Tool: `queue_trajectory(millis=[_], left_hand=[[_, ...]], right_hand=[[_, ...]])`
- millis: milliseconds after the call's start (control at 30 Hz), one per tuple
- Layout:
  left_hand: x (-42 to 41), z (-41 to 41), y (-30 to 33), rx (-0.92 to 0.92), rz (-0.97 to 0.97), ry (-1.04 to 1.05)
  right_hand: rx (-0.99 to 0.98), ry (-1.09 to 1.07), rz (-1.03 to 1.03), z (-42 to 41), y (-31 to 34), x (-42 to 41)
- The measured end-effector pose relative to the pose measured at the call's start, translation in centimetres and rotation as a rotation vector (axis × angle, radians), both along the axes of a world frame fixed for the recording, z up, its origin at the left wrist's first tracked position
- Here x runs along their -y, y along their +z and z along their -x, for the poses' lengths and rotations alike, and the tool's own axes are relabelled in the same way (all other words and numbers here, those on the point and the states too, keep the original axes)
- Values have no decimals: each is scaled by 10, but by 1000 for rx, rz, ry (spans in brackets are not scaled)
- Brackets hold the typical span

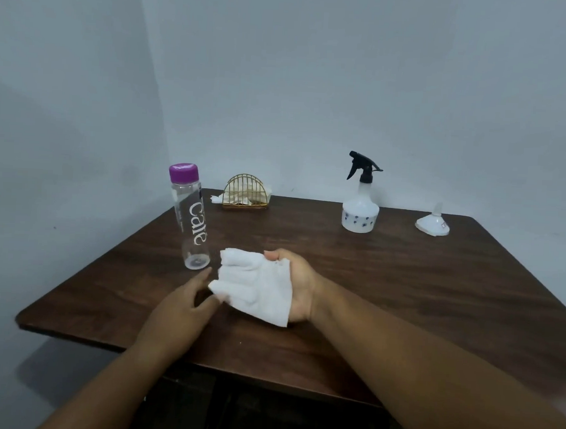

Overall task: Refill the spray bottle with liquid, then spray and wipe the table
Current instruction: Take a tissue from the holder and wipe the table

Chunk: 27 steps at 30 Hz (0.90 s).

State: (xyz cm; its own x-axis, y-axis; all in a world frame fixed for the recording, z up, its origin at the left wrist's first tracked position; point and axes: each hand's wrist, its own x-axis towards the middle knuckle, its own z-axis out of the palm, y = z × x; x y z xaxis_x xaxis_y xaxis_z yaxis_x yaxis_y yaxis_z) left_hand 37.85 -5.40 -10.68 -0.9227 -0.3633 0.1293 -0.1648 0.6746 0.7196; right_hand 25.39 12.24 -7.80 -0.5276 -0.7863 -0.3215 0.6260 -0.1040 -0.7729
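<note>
A white tissue [258,288] is draped over the fingers of my right hand [299,280], held palm-up just above the brown wooden table [402,286]; the thumb pins it. My left hand [178,310] sits beside it, thumb and fingertip touching the tissue's lower left edge. The white spray bottle [360,212] with a black trigger head stands upright at the back, capped. A clear bottle [192,222] with a purple cap stands at the left, looking empty.
A white funnel [433,222] rests upside down at the back right corner. A gold wire napkin holder [246,192] with napkins stands at the back edge by the wall. The table's near edge runs below my forearms.
</note>
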Motion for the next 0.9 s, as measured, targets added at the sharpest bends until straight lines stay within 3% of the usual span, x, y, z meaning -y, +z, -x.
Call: queue_trajectory(millis=[100, 233, 400, 667, 767, 900], left_hand=[[-38, 10, 19, -183, -401, -7], [-70, 27, 24, -261, -544, 49], [-92, 43, 24, -303, -378, 130], [-143, 27, 24, -315, -101, -8], [-152, 24, 22, -343, 128, 16], [-155, 20, 20, -315, 104, -57]], right_hand=[[54, -56, -21, -3, 4, -24], [112, -120, -26, -5, 12, -55], [164, -213, -61, -8, 15, -70], [195, -464, -49, -5, 13, -54], [194, -501, -11, -6, 15, -52], [245, -519, 123, -7, 19, -55]])
